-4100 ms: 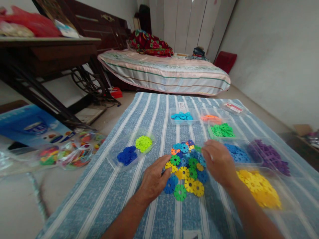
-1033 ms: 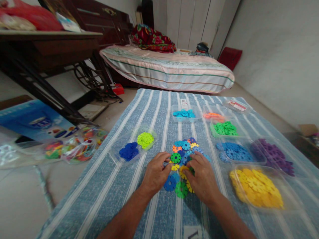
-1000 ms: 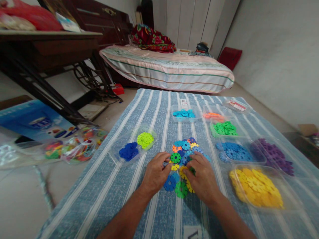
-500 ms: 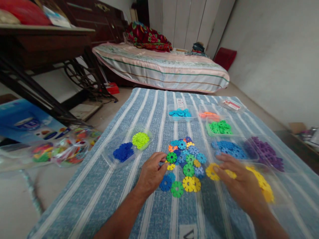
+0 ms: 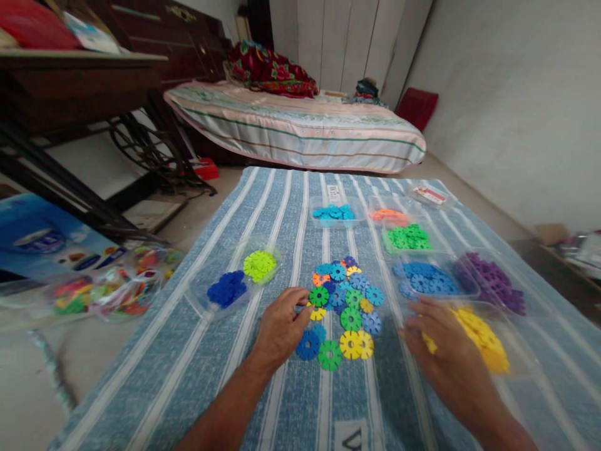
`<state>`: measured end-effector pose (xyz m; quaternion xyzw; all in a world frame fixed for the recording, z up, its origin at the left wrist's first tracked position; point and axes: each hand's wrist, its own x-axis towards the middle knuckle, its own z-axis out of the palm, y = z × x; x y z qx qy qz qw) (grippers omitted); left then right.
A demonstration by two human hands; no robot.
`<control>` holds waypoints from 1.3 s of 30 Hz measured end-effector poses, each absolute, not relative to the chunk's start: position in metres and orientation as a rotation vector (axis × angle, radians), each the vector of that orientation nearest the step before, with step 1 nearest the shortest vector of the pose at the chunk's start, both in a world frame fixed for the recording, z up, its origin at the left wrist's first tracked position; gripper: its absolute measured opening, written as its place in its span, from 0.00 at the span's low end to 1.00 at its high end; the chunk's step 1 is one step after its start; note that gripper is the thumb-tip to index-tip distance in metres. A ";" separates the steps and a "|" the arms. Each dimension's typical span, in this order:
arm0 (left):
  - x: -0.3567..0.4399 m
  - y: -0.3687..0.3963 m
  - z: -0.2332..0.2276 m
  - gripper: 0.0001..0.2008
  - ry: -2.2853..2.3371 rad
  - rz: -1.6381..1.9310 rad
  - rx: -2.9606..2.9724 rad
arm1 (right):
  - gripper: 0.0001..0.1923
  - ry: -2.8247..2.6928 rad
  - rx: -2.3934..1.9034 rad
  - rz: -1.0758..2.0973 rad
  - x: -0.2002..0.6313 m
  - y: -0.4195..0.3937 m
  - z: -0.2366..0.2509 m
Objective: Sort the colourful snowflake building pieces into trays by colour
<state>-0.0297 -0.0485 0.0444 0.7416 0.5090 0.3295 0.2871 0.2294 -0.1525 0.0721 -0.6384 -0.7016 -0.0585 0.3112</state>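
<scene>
Discs of bright plastic, flower-shaped and notched (image 5: 345, 307), lay flat in one loose pile on the blue striped cloth (image 5: 282, 213), too overlapped to count and with no long axis. My left hand (image 5: 280, 326) rested curled at the pile's left edge, fingers touching it. My right hand (image 5: 444, 357) lay spread, palm down, over the clear tray of yellow discs (image 5: 488, 341); whether it gripped one I couldn't tell.

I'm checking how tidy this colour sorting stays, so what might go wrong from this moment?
The right hand is at the near edge of the clear tray of yellow pieces; a nudge might tip or slide the light tray and spill them. The left hand rests against the mixed pile, so a sweep may scatter pieces over the striped cloth. The blue tray and purple tray sit close together, so pieces may land in the wrong colour.
</scene>
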 end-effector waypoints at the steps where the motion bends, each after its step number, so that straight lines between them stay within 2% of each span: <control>1: -0.030 -0.048 0.044 0.11 1.358 0.876 1.984 | 0.09 -1.892 -1.654 -0.149 0.218 -0.148 0.068; 11: -0.032 -0.047 0.041 0.11 1.341 0.867 2.006 | 0.07 -2.016 -1.854 -0.327 0.185 -0.108 0.043; 19: -0.032 -0.047 0.041 0.10 1.319 0.862 1.995 | 0.11 -1.982 -1.755 -0.384 0.189 -0.103 0.036; 27: -0.032 -0.046 0.042 0.11 1.340 0.840 1.964 | 0.06 -1.811 -1.595 -0.577 0.232 -0.126 0.080; 31: -0.031 -0.046 0.046 0.11 1.344 0.827 1.976 | 0.10 -1.730 -1.786 -0.741 0.273 -0.155 0.098; 34: -0.030 -0.046 0.047 0.10 1.346 0.822 1.980 | 0.12 -1.711 -1.840 -0.668 0.277 -0.167 0.095; 39: -0.030 -0.046 0.045 0.10 1.339 0.840 1.955 | 0.07 -1.921 -1.623 -0.323 0.218 -0.159 0.072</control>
